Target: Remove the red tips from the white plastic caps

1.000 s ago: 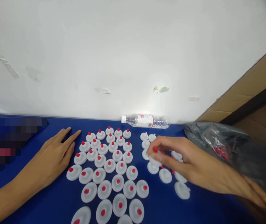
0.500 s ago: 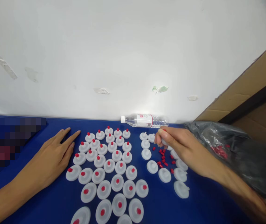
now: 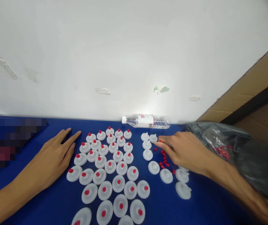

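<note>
On the blue table [image 3: 42,206] lie several white round discs with red caps [image 3: 111,166], set in rows at the centre. To their right lie several plain white discs [image 3: 166,175] around a scatter of small red caps [image 3: 164,158]. My left hand [image 3: 54,157] rests flat on the table, fingers stretched out, just left of the capped discs. My right hand [image 3: 185,150] reaches over the loose red caps, its fingertips pinched together at a cap near a plain disc [image 3: 153,138]; whether a cap is between them is unclear.
A clear water bottle [image 3: 146,121] lies on its side against the white wall. A dark plastic bag [image 3: 242,153] holding red caps sits at the right, under cardboard [image 3: 253,90]. A blurred-out patch covers the table's far left.
My right hand lifted from the plain discs near the middle, swung back toward the bottle, then dropped its fingertips to the loose red caps. My left hand stayed still.
</note>
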Available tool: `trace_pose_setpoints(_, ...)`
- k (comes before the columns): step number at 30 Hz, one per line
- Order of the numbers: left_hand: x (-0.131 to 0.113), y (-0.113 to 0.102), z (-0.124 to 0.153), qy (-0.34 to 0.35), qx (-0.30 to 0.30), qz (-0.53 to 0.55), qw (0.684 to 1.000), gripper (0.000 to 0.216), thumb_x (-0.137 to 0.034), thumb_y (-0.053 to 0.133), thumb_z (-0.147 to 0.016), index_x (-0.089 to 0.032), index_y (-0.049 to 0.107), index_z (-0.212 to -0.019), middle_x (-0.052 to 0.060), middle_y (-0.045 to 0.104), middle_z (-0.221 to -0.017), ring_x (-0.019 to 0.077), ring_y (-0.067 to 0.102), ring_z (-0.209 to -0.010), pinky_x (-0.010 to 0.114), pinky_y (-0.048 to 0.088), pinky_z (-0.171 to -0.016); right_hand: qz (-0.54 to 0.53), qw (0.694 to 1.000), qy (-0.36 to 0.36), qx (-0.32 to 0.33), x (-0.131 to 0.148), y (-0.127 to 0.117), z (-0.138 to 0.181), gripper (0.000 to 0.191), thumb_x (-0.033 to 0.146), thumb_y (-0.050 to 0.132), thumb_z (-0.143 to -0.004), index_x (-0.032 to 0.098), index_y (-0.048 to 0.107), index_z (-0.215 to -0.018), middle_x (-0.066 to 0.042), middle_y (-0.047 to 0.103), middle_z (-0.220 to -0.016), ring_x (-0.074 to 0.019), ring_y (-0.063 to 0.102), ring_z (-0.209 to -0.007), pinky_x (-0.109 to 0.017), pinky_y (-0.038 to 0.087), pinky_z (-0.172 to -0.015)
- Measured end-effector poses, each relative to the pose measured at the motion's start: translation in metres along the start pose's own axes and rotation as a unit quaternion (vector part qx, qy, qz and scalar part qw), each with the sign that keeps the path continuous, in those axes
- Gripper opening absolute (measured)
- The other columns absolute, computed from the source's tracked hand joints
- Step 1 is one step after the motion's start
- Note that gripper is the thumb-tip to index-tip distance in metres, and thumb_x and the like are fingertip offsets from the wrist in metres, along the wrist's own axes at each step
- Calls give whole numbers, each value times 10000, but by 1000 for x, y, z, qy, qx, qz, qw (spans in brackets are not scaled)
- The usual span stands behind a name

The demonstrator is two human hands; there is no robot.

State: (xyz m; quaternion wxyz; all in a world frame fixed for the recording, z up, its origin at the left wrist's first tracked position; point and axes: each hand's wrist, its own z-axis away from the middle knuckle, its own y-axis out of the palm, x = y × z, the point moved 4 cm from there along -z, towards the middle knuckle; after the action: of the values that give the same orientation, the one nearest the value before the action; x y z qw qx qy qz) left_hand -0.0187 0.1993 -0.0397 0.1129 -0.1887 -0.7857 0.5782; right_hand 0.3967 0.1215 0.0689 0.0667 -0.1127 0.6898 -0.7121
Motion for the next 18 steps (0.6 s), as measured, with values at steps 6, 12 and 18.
trace_pose_setpoints(6,-1,0,-1,0,2,-1,1000,658,-498,183,-1092,-213,439,-1627,206,425,-1650,413,417,-1553,612,404,-1246,36,999,12,38,-12,1,5,248,461,615,-985,259,747,-926,-29,665,-622,-204,592,-538,-326,278,-541)
trace_pose_setpoints(12,0,-1,-1,-1,3,-3,1000,668,-509,192,-1085,-207,441,-1626,210,438,-1645,413,415,-1555,614,401,-1247,-33,999,4,-2,-15,-10,11,478,364,232,-1128,256,590,-1426,-107,679,-1261,-223,722,-949,-390,546,-832)
trace_pose_setpoints(18,0,0,-1,1,2,-2,1000,657,-506,196,-1087,-221,440,-1627,204,446,-1638,411,422,-1551,620,413,-1238,-165,985,-44,-30,-7,-14,4,360,388,433,-1106,340,662,-1379,-47,685,-1108,-197,692,-921,-354,551,-828)
